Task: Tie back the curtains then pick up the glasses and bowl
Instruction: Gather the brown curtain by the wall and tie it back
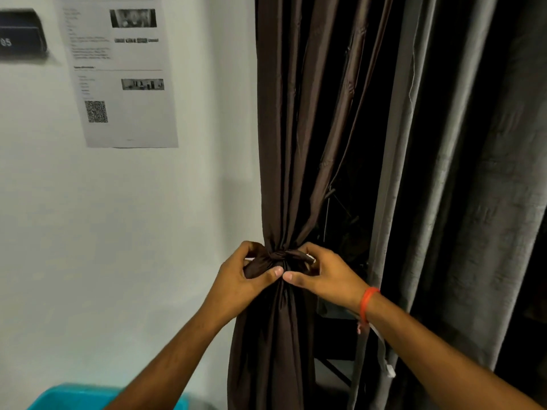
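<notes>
I reach both bare arms forward and upward, my left hand [251, 272] and right hand [319, 272] curled at one height, thumb tips nearly touching.

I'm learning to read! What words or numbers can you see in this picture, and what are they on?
"05": pale digits on the dark box on the wall, top left; anything before them is cut off by the picture's edge.
Paper sheet on the wall: its headings and lines of print are too blurred to read.
Square code on that sheet: a pattern, not words.
Curtain, hands, orange wristband: no writing seen.
</notes>
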